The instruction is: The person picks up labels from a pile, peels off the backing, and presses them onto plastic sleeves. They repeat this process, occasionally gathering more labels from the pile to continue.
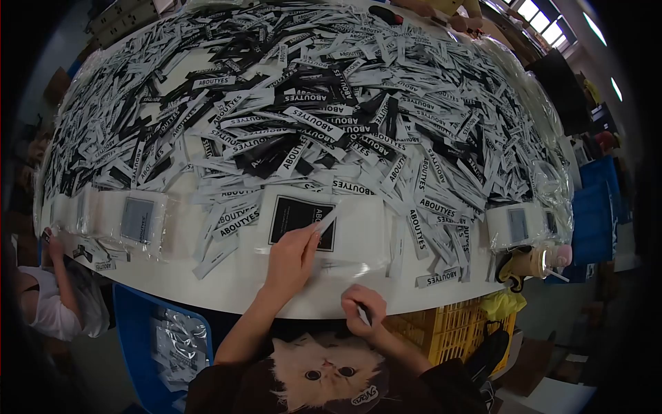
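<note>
My left hand [292,259] is closed, pinching a narrow white strip [328,219] between thumb and fingers. It is held over a stack of clear plastic bags [365,238], whose top bag shows a black printed square [286,219]. Nearer my body, past the table's front edge, my right hand [364,308] is curled into a fist around a small dark thing [365,315] that I cannot make out. Beyond the bags lies a great heap of black and white printed label strips [317,124], many reading ABOUTYES.
More bag stacks lie at left [110,214] and right [514,228]. Scissors [509,269] and a cup [552,255] sit at the right edge. Below are a blue bin [138,345] and a yellow crate [448,331]. Other people work at left [58,297] and the far side [448,10].
</note>
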`<action>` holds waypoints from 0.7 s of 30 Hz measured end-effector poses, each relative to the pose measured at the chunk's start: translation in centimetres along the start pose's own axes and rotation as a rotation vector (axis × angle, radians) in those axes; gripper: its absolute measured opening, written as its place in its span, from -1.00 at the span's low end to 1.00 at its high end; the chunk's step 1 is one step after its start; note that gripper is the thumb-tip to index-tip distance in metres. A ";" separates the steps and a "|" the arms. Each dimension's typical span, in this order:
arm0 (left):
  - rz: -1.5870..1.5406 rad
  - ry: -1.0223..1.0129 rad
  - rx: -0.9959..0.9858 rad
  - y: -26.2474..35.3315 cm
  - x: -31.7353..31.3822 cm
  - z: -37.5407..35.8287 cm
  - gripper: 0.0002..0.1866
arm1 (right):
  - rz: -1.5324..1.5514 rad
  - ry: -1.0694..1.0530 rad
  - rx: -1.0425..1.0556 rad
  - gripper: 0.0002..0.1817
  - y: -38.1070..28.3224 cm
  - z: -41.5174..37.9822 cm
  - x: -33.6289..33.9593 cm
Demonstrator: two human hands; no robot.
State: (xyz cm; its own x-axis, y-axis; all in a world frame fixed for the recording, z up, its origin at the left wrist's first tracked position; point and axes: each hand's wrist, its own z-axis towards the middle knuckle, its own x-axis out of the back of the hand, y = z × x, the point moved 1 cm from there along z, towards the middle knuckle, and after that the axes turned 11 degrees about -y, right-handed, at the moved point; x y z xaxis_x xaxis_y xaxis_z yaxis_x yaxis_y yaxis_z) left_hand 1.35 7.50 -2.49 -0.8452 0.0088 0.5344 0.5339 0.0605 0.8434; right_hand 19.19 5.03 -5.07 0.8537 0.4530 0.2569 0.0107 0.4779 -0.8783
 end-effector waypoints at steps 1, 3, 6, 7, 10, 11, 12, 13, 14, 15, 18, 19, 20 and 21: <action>-0.087 -0.029 0.202 0.3 0.3 0.0 -0.78 | 0.006 -0.079 -0.208 -0.93 0.7 -0.3 -0.3; -0.080 0.208 -0.004 0.8 0.5 -0.7 -0.77 | 0.060 -0.042 -0.331 -0.91 0.9 -0.1 -0.5; -0.002 0.404 -0.261 1.7 1.4 -3.4 -0.64 | 0.381 0.100 -0.532 -0.88 1.2 0.4 -0.5; 0.116 0.297 -0.295 2.1 1.4 -4.1 -0.61 | 0.642 0.197 -0.589 -0.87 1.1 0.8 -0.6; 0.229 0.112 -0.313 1.4 0.6 -5.7 -0.57 | 0.614 0.226 -0.604 -0.81 -0.6 3.8 0.4; 0.213 0.065 -0.300 0.7 0.1 -6.0 -0.57 | 0.452 0.122 -0.584 -0.81 0.2 4.1 0.7; 0.195 0.018 -0.290 0.3 -0.2 -6.1 -0.57 | 0.453 0.119 -0.583 -0.81 0.0 4.8 1.4; 0.145 -0.041 -0.270 0.7 0.1 -5.9 -0.58 | 0.190 -0.122 -0.606 -0.86 -0.6 5.6 2.0; 0.142 -0.041 -0.271 1.3 0.7 -6.1 -0.58 | -0.079 -0.360 -0.617 -0.89 -1.0 5.9 2.2; -0.033 -0.139 -0.122 1.8 1.2 -6.2 -0.63 | -0.085 -0.361 -0.617 -0.89 -1.1 5.8 1.8; -0.287 -0.190 0.064 0.2 1.1 -6.5 -0.74 | -0.191 -0.492 -0.196 -0.83 -1.8 5.1 -0.8; -0.360 -0.145 0.104 -0.6 0.9 -6.5 -0.80 | -0.194 -0.494 -0.195 -0.83 -1.9 5.1 -1.2; -0.303 -0.031 0.045 -0.8 0.8 -6.4 -0.90 | -0.074 -0.444 -0.260 -0.79 -1.9 5.3 -1.4; -0.306 -0.022 0.045 -0.6 1.1 -6.3 -0.90 | 0.047 -0.395 -0.325 -0.75 -2.0 5.5 -1.5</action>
State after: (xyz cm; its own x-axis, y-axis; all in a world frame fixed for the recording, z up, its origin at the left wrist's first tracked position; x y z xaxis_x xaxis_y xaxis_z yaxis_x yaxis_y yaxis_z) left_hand 0.28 1.21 -2.05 -0.9673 0.0051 0.2537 0.2528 0.1075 0.9615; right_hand 15.02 7.53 -1.49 0.5964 0.7480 0.2913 0.1915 0.2198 -0.9566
